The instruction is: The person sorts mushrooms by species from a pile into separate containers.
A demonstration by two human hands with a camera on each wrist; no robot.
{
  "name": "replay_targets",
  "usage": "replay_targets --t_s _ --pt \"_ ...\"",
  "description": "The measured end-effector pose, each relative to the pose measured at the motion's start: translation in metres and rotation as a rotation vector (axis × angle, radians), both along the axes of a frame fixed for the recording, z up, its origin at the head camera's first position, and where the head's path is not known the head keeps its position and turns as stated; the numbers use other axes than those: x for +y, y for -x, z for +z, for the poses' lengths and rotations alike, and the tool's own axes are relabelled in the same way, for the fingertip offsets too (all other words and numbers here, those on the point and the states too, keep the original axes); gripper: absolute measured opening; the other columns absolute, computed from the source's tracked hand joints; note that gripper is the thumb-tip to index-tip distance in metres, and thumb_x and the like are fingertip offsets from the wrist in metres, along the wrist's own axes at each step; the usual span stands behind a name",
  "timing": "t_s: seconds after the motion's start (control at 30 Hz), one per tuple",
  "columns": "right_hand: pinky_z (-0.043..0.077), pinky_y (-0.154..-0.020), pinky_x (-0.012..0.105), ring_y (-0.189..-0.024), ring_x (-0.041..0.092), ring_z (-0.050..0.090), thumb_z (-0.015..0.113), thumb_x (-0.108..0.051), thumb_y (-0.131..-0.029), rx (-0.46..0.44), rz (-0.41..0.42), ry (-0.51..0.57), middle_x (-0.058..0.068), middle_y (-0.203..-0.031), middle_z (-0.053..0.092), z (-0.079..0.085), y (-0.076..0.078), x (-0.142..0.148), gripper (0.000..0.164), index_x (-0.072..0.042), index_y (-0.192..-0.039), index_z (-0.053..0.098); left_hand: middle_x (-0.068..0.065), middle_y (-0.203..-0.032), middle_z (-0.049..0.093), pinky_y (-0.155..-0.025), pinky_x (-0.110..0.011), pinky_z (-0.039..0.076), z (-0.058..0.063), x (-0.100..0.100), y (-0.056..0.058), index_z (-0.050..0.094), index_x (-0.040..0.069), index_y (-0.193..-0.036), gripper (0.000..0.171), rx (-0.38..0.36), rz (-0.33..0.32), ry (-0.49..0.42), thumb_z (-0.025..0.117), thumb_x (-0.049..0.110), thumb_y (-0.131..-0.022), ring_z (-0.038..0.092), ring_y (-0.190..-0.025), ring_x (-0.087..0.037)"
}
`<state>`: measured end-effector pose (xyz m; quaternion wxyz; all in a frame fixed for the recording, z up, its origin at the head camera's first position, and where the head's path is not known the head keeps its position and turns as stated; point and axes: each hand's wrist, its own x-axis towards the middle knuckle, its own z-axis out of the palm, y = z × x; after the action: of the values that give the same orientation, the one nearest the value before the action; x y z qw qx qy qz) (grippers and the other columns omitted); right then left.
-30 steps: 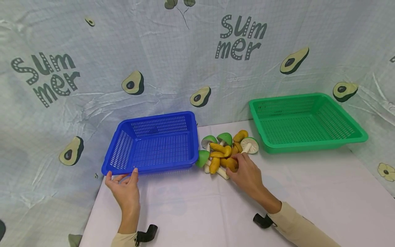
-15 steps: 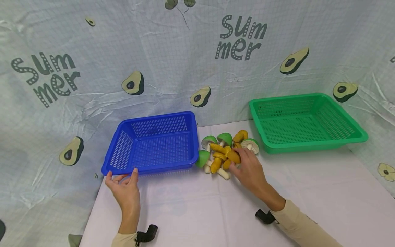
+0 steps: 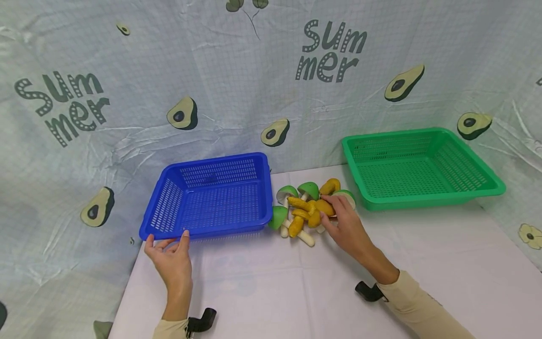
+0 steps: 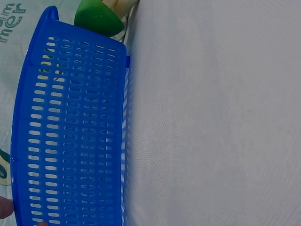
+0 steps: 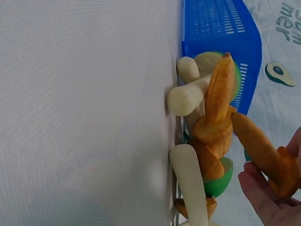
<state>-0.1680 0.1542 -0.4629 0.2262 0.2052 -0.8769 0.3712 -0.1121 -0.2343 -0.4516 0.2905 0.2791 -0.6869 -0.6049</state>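
Note:
At the near left corner of the blue basket point(image 3: 222, 202), my left hand point(image 3: 171, 263) holds the rim between thumb and fingers. Only fingertips point(image 4: 5, 207) of it show in the left wrist view, beside the basket's slotted wall. My right hand point(image 3: 348, 230) pinches a yellow-brown toy mushroom point(image 5: 258, 143) between thumb and fingers, at the right side of a mushroom pile. More yellow mushrooms point(image 3: 296, 227) lie in that pile among green-capped mushrooms point(image 3: 278, 217) with thick white stems. One green-capped mushroom point(image 3: 348, 197) is partly hidden behind the right hand.
A green basket point(image 3: 398, 174) with nothing in it stands at the back right, beyond the pile. The blue basket holds nothing either. White cloth point(image 3: 262, 292) covers the table, and a printed curtain point(image 3: 237, 84) rises behind it. Black wrist cameras point(image 3: 369, 292) stick out from both sleeves.
The right hand has drawn a yellow-brown mushroom up and rightward from the pile, and neighbouring mushrooms have shifted slightly. The left hand and both baskets have stayed in place.

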Motion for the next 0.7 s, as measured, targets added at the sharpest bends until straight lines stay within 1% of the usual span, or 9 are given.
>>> replay_targets --t_s 0.1,0.23,0.37,0.47,0.57,0.7 --pt "0.060 -0.077 0.033 -0.102 0.019 0.059 0.066 -0.006 -0.094 -0.014 0.024 0.019 0.013 -0.122 0.055 -0.0003 0.0004 0.0006 0.042 -0.002 -0.135 0.058 0.001 -0.111 0.045 -0.065 -0.012 0.046 -0.0003 -0.0002 0.0000 0.015 0.013 -0.157 0.087 -0.006 0.002 0.005 0.075 0.021 -0.093 0.057 -0.076 -0.004" --pt "0.058 -0.078 0.033 -0.101 0.017 0.056 0.066 -0.004 -0.093 -0.012 0.032 0.009 0.011 -0.122 0.054 -0.0011 0.0021 0.0021 0.044 -0.003 -0.136 0.058 0.001 -0.111 0.045 -0.065 -0.012 0.046 -0.0005 -0.0003 0.0000 0.015 0.014 -0.157 0.087 -0.012 0.001 0.008 0.075 0.021 -0.093 0.057 -0.076 -0.004" --pt "0.057 -0.079 0.034 -0.100 0.017 0.055 0.068 -0.002 -0.093 -0.034 0.046 0.000 0.012 -0.123 0.052 -0.0003 0.0029 0.0035 0.047 -0.003 -0.138 0.056 0.001 -0.112 0.044 -0.066 -0.012 0.046 -0.0001 -0.0001 -0.0001 0.015 0.014 -0.157 0.088 -0.014 -0.001 0.010 0.074 0.022 -0.094 0.057 -0.077 -0.004" --pt "0.058 -0.083 0.035 -0.106 0.020 0.058 0.069 -0.002 -0.094 -0.078 0.056 0.011 0.014 -0.127 0.052 0.0007 0.0027 0.0040 0.049 -0.002 -0.141 0.053 0.001 -0.112 0.044 -0.066 -0.012 0.045 0.0002 0.0002 -0.0005 0.015 0.014 -0.157 0.088 -0.019 -0.002 0.013 0.074 0.023 -0.094 0.057 -0.077 -0.004" --pt "0.058 -0.086 0.037 -0.113 0.025 0.059 0.068 0.000 -0.094 -0.141 0.068 0.044 0.016 -0.132 0.052 0.0018 0.0024 0.0049 0.052 -0.001 -0.142 0.049 0.001 -0.112 0.044 -0.066 -0.012 0.045 0.0006 0.0005 -0.0011 0.014 0.014 -0.157 0.088 -0.019 -0.004 0.013 0.074 0.023 -0.094 0.056 -0.077 -0.004" --pt "0.059 -0.086 0.038 -0.116 0.028 0.059 0.070 0.002 -0.093 -0.210 0.099 0.103 0.016 -0.133 0.053 0.0054 0.0031 0.0067 0.052 -0.002 -0.141 0.050 0.001 -0.112 0.044 -0.066 -0.013 0.045 0.0013 0.0011 -0.0019 0.015 0.013 -0.157 0.088 -0.015 -0.002 0.014 0.074 0.023 -0.094 0.056 -0.078 -0.004"
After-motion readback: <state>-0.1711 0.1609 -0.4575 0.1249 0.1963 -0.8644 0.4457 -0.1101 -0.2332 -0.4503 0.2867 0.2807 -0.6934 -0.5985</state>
